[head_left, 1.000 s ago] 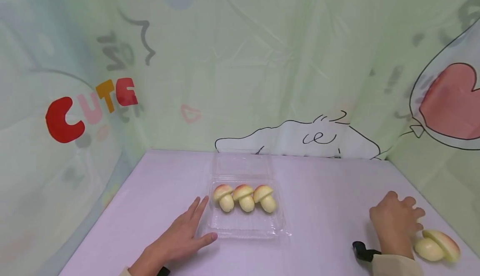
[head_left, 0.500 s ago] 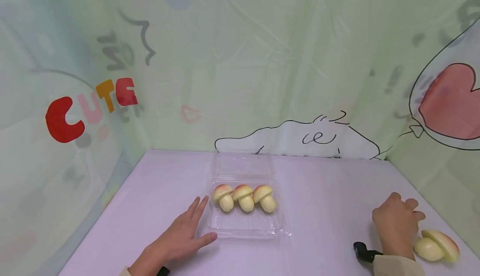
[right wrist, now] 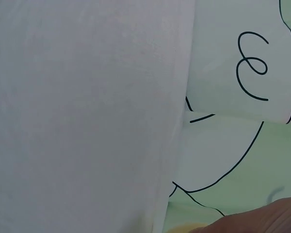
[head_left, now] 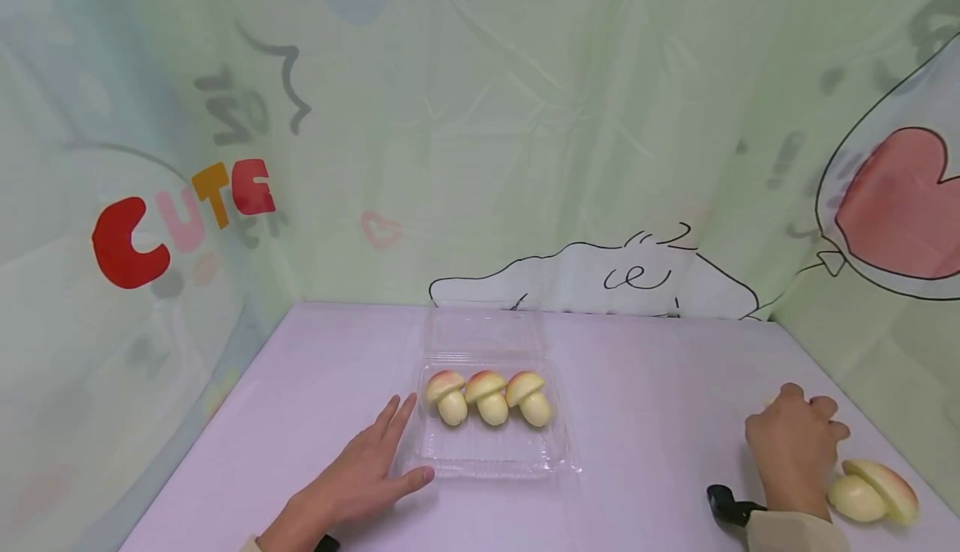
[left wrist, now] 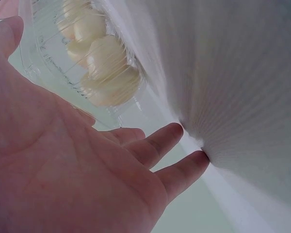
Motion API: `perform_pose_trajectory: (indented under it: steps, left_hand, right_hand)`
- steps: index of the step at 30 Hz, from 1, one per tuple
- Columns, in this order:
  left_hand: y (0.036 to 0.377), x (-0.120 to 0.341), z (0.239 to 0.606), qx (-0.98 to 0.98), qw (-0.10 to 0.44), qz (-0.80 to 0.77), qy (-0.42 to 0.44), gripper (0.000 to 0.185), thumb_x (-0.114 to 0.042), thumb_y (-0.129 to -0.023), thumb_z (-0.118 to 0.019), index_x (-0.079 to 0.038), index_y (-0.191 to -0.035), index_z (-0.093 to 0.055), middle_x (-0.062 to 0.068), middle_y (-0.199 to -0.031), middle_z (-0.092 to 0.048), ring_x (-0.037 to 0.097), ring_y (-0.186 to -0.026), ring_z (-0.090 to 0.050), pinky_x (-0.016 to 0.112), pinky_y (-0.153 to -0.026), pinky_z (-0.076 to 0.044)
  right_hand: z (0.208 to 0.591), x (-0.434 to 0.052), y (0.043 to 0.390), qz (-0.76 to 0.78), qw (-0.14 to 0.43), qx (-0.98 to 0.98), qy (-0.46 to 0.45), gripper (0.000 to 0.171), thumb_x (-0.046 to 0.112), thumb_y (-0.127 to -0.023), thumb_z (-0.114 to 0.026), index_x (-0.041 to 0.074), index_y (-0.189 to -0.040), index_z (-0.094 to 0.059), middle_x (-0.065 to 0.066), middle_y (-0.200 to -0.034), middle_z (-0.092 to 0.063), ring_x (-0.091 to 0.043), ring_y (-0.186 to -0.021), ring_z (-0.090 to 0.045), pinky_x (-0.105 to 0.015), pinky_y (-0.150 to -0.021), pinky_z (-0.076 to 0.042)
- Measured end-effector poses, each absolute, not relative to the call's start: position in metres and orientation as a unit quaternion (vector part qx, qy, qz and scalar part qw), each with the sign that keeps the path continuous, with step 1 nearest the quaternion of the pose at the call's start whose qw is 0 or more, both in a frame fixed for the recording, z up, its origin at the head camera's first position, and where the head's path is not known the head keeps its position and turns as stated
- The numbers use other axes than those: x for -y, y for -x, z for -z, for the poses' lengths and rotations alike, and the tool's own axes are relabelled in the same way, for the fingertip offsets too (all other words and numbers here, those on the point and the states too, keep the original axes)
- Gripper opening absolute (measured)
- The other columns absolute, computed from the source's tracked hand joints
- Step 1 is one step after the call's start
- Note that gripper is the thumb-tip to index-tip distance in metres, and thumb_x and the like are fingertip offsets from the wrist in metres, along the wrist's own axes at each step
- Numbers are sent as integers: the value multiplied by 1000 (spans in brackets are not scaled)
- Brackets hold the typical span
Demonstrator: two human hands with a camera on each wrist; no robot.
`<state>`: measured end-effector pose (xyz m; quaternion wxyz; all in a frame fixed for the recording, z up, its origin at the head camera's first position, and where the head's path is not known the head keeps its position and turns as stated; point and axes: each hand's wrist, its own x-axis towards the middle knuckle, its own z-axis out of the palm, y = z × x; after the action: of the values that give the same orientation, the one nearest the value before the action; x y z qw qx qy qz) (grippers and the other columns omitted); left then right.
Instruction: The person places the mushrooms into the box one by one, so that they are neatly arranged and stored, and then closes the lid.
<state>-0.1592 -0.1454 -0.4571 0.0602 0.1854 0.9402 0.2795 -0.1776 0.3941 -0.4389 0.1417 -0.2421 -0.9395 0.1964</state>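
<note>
A clear plastic clamshell box [head_left: 491, 452] stands with its lid raised, holding three yellow mushrooms [head_left: 492, 407] with reddish caps in a row. My left hand [head_left: 356, 473] lies beside the box's left side, fingers spread and straight. In the left wrist view, the palm [left wrist: 72, 160] faces the camera near the box [left wrist: 48, 63]. At the far right of the table, my right hand [head_left: 793, 448] has curled fingers. A pale yellow piece [right wrist: 184, 227] shows against that hand in the right wrist view, mostly hidden; it appears to be a gripped mushroom. Another mushroom [head_left: 873, 492] lies right of the wrist.
The lilac tabletop [head_left: 637, 419] is enclosed by printed green curtains [head_left: 487, 135] at the back and both sides. A black strap piece [head_left: 726, 504] sticks out from the right wrist. The box's clear lid [head_left: 486, 331] leans toward the back curtain.
My right hand has shifted slightly rightward and its fingers have drawn in. The left hand, box and visible mushrooms stay in place. The head view has tilted very slightly.
</note>
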Motion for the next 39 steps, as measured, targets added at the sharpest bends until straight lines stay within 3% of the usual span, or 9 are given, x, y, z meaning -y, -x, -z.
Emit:
perform_pose_trajectory:
  steps: [11, 17, 28, 39]
  left_hand:
    - [161, 144, 458, -942, 61, -274, -183, 97, -68, -94, -59, -24, -168, -15, 19, -172, -19, 47, -149, -36, 68, -115, -33]
    - [161, 143, 458, -943, 62, -272, -183, 97, -68, -94, -59, -23, -168, -15, 19, -171, -19, 48, -148, -37, 68, -114, -34]
    - [160, 143, 457, -944, 57, -270, -183, 97, -67, -94, -60, -22, -168, -15, 19, -171, -20, 47, -148, -37, 67, -115, -34]
    - [159, 144, 456, -943, 58, -273, -182, 97, -67, -94, -60, -22, -168, -15, 19, -171, -20, 47, -148, -38, 67, -115, -34]
  right_hand:
    - [430, -389, 181, -239, 133, 926, 259, 60, 4, -84, -50, -19, -137, -34, -55, -138, -21, -75, -116, -31, -72, -74, -43]
    - [421, -379, 179, -245, 143, 924, 255, 63, 3, -84, -50, -16, -141, -34, -52, -142, -20, -74, -119, -30, -75, -81, -41]
    - [401, -362, 179, -255, 180, 920, 239, 63, 3, -85, -49, -14, -145, -37, -48, -145, -25, -70, -118, -33, -71, -79, -40]
    - [383, -335, 178, -285, 182, 914, 221, 64, 0, -90, -56, -12, -150, -39, -45, -150, -27, -65, -122, -36, -69, -90, -40]
